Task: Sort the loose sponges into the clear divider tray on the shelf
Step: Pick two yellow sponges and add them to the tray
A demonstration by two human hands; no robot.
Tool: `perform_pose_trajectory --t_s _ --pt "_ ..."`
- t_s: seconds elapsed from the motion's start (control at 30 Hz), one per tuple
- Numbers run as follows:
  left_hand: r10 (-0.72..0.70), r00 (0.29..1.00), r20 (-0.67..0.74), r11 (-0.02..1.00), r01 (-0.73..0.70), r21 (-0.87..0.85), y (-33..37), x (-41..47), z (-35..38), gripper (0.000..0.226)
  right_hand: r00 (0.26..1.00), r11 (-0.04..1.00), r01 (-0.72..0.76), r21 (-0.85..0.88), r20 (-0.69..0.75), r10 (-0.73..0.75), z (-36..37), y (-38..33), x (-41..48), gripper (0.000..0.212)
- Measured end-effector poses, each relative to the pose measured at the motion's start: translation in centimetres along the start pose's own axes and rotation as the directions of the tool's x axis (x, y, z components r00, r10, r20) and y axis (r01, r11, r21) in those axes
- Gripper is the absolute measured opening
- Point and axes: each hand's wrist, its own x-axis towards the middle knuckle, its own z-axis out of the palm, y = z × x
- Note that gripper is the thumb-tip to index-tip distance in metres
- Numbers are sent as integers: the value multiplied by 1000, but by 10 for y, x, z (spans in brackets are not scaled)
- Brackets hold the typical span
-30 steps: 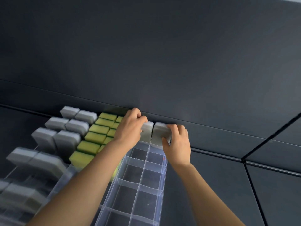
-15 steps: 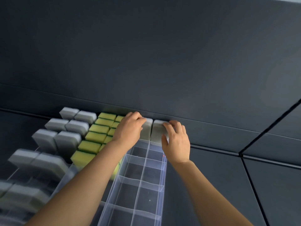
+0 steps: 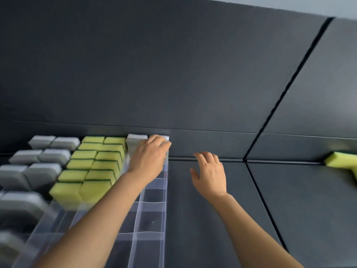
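Head view (wide-angle), forward and down, seemingly near the shelf (image 3: 212, 209)

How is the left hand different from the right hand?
The left hand is over the clear tray. The right hand is beside the tray, over the dark shelf.
The left hand's fingers bend over a grey sponge at the tray's far end. The right hand holds nothing.
The right hand's fingers are spread. The left hand's fingers stay close together.
Both hands reach forward with their backs up.
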Motion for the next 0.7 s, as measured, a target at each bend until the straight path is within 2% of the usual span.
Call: perform_pose_trajectory --t_s 0.1,0.23,0.5,0.7 --pt "91 992 84 996 -92 10 39 1 10 26 997 996 -45 -73 55 49 -14 31 -25 47" --pt "141 978 151 989 -147 31 97 -2 25 28 991 987 -110 -118 63 118 -39 83 -66 49" --pt "219 959 182 976 -214 -48 232 -11 39 26 961 949 -264 -173 40 275 -98 190 -153 41" --pt "269 949 164 962 -255 -101 329 -8 43 27 938 922 -339 -189 9 347 -135 259 -205 43"
